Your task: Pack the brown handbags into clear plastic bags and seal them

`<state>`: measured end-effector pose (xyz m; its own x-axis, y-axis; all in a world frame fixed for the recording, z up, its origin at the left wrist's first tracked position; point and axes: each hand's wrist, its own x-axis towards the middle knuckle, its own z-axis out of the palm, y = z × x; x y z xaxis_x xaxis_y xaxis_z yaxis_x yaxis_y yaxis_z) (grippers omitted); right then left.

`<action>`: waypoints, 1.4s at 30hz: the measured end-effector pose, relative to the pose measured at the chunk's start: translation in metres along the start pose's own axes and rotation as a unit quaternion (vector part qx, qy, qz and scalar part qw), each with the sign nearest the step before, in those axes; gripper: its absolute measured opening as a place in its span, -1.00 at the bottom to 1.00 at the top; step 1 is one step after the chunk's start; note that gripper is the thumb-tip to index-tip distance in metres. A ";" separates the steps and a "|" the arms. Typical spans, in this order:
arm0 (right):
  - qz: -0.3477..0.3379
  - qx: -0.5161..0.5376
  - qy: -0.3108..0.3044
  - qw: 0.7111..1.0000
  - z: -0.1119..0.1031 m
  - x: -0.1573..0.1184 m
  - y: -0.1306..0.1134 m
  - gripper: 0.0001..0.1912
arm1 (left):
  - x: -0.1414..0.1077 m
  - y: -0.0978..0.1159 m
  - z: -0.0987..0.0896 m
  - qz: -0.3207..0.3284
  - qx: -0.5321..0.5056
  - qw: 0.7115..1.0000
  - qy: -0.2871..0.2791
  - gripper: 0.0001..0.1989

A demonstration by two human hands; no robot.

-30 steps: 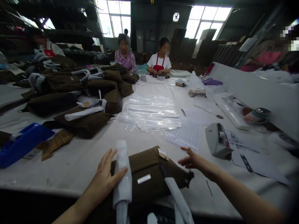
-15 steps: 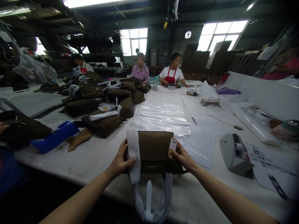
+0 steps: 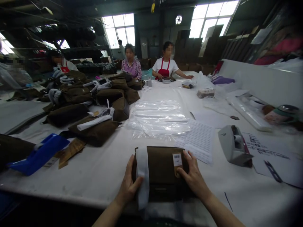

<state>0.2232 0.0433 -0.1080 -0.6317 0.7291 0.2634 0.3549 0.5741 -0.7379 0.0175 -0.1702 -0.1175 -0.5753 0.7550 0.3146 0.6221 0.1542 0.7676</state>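
Between my hands is a dark brown bag (image 3: 161,167), near the front edge of the table. My left hand (image 3: 129,183) grips its left side, thumb over a white wrapped strip (image 3: 142,176) that runs down the bag's face. On the right side my right hand (image 3: 193,173) clasps the bag, its thumb pressing a hang tag (image 3: 177,161) with a barcode label against the front. The fingers behind the bag are partly hidden. Just beyond it lies a stack of clear plastic bags (image 3: 161,118).
Several more brown bags (image 3: 94,132) are heaped at left, behind a blue tape dispenser (image 3: 40,153). At right are a printed sheet (image 3: 199,138), a grey tape dispenser (image 3: 233,146) and thread snips (image 3: 272,171). Two people (image 3: 164,67) (image 3: 131,64) sit at the far end.
The bag has come lower and closer to me, and its hanging strap has dropped mostly out of sight. The tag now lies flatter against the front. My view has shifted right and down.
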 end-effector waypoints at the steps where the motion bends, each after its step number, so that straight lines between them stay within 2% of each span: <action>1: -0.022 -0.035 0.019 0.999 0.003 0.008 -0.004 -0.36 | 0.006 0.006 0.001 0.018 0.032 0.999 0.031 -0.30; 3: -0.099 -0.098 0.037 0.990 0.007 0.017 -0.012 -0.39 | 0.013 0.021 0.002 0.106 0.123 0.985 0.063 -0.30; 4: -0.153 -0.129 0.024 0.980 0.009 0.019 -0.016 -0.42 | 0.016 0.030 0.004 0.156 0.173 0.971 0.050 -0.33; 5: -0.204 -0.159 -0.001 0.966 0.011 0.019 -0.020 -0.44 | 0.019 0.038 0.005 0.191 0.217 0.957 0.020 -0.36; 7: -0.258 -0.213 -0.067 0.940 0.015 0.020 -0.029 -0.41 | 0.030 0.052 0.010 0.200 0.280 0.937 -0.055 -0.43; 10: -0.217 -0.259 -0.139 0.931 0.025 0.026 -0.038 -0.34 | 0.053 0.058 0.021 0.153 0.317 0.926 -0.138 -0.40; 13: -0.179 -0.269 -0.176 0.930 0.040 0.037 -0.037 -0.23 | 0.071 0.044 0.035 0.144 0.328 0.916 -0.182 -0.41; 17: -0.167 -0.270 -0.175 0.932 0.058 0.046 -0.022 -0.28 | 0.079 0.020 0.048 0.135 0.349 0.908 -0.189 -0.41; 20: -0.177 -0.272 -0.166 0.931 0.066 0.047 -0.014 -0.30 | 0.080 0.013 0.052 0.154 0.350 0.904 -0.191 -0.40; 25: -0.173 -0.303 -0.154 0.924 0.066 0.043 -0.016 -0.36 | 0.074 0.013 0.051 0.166 0.349 0.908 -0.163 -0.43; 30: -0.211 -0.304 -0.139 0.918 0.069 0.039 -0.011 -0.41 | 0.072 0.012 0.050 0.187 0.356 0.904 -0.144 -0.45; 33: -0.189 -0.306 -0.145 0.922 0.071 0.040 -0.014 -0.41 | 0.078 0.014 0.052 0.171 0.334 0.911 -0.173 -0.45; 35: -0.188 -0.293 -0.150 0.925 0.064 0.040 -0.021 -0.39 | 0.079 0.019 0.049 0.170 0.305 0.915 -0.205 -0.43; 37: -0.200 -0.266 -0.132 0.934 0.049 0.039 -0.028 -0.35 | 0.076 0.024 0.038 0.167 0.264 0.927 -0.209 -0.42; 38: -0.204 -0.251 -0.106 0.940 0.039 0.039 -0.029 -0.32 | 0.075 0.025 0.029 0.164 0.235 0.939 -0.190 -0.43; 40: -0.187 -0.218 -0.020 0.958 0.015 0.042 -0.022 -0.31 | 0.079 0.025 0.006 0.155 0.163 0.968 -0.113 -0.49; 42: -0.121 -0.187 0.088 0.971 -0.009 0.049 0.001 -0.38 | 0.097 0.021 -0.019 0.144 0.094 0.985 -0.014 -0.61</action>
<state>0.1993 0.0828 -0.0904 -0.6115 0.5901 0.5272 0.4580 0.8072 -0.3724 -0.0355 -0.1054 -0.0603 -0.3475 0.8012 0.4871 0.8459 0.0438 0.5315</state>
